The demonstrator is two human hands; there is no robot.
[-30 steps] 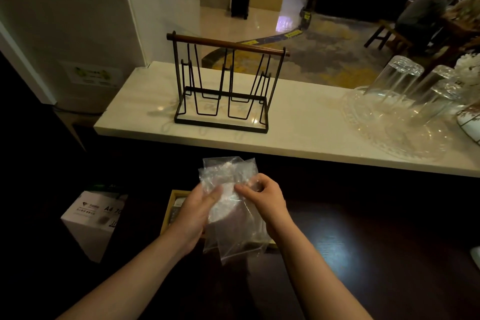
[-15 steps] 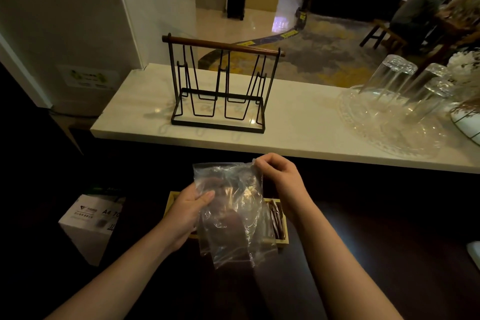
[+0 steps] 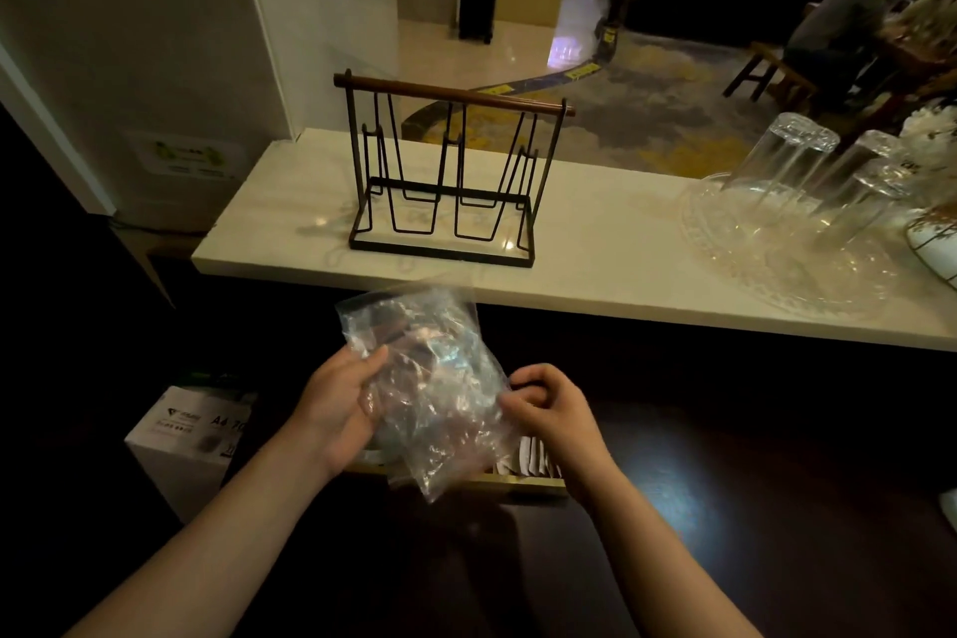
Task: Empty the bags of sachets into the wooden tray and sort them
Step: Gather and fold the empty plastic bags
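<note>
The big white counter [image 3: 595, 244] runs across the middle, so I'll place everything off that. Below its front edge is a dark table [image 3: 751, 508], pretty dim. On the counter, left of centre, stands a black wire rack [image 3: 445, 181] with a wooden bar on top. At the counter's right end, a clear glass tray [image 3: 777, 254] carries upturned glasses [image 3: 787, 155].

Down below the counter's left end sits a white cardboard box [image 3: 181, 440]. I can read "A4" on it and a "7" after that; the rest of the print is too small and blurry.

In front of the counter, right under the rack, both hands hold up a crinkly clear plastic bag [image 3: 430, 389] with dark brownish sachets inside. The left hand [image 3: 336, 404] grips the bag's left side, fingers curled behind and thumb pressed on the front. The right hand [image 3: 549, 409] pinches the bag's right edge with curled fingers. No writing readable on the bag.

The bag hangs just over the wooden tray [image 3: 523, 482], which lies on the dark table. A few pale sachets [image 3: 533, 456] stand in its right part.
</note>
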